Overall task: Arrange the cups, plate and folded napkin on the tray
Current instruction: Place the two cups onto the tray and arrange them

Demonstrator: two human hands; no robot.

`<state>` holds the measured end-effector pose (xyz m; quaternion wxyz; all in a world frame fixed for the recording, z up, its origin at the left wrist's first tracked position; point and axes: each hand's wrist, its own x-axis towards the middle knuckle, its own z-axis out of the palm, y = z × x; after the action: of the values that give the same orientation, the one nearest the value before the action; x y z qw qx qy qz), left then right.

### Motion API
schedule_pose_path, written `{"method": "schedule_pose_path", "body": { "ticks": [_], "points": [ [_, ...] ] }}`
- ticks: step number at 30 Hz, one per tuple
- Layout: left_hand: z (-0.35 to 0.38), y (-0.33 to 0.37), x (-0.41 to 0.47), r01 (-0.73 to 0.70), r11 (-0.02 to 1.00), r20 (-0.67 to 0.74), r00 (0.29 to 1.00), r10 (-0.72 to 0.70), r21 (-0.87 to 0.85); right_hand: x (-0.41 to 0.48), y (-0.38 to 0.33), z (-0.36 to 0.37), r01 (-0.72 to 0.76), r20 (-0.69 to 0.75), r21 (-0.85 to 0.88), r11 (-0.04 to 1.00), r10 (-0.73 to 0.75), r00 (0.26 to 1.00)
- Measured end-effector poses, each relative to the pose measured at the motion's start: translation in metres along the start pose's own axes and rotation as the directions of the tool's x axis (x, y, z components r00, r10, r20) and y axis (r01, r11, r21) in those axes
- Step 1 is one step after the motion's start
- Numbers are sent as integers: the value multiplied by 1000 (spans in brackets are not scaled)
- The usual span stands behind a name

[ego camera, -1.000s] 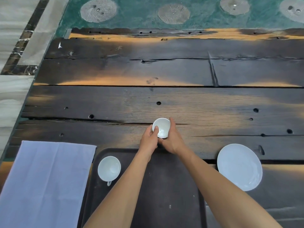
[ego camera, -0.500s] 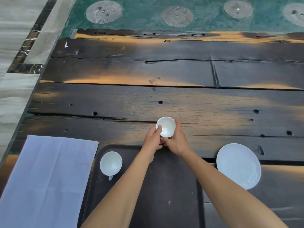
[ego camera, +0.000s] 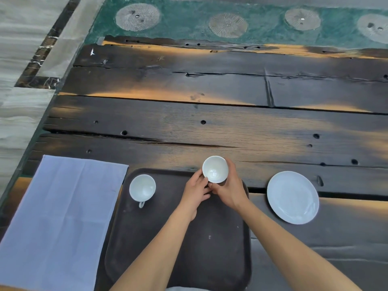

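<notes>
Head: L hand (ego camera: 196,192) + R hand (ego camera: 231,191), close grip round cup (ego camera: 215,169).

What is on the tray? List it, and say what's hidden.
On the tray: one cup, upright, far left. Left hand and right hand hold a second cup at the far edge; they cover its base, so contact is unclear.

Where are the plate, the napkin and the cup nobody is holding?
plate (ego camera: 292,197): head view, its centre.
napkin (ego camera: 58,217): head view, middle of the cloth.
unheld cup (ego camera: 142,187): head view, inside its bowl.
</notes>
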<state>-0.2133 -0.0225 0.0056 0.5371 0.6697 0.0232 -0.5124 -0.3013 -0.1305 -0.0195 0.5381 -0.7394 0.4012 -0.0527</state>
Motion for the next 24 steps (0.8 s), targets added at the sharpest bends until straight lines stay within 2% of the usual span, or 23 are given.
{"method": "schedule_pose_path", "body": {
  "ticks": [24],
  "points": [
    [15,-61,-27,64,997,-1,998,-64,36,-51,45,5,-141,55,-44,989,143,988]
  ]
}}
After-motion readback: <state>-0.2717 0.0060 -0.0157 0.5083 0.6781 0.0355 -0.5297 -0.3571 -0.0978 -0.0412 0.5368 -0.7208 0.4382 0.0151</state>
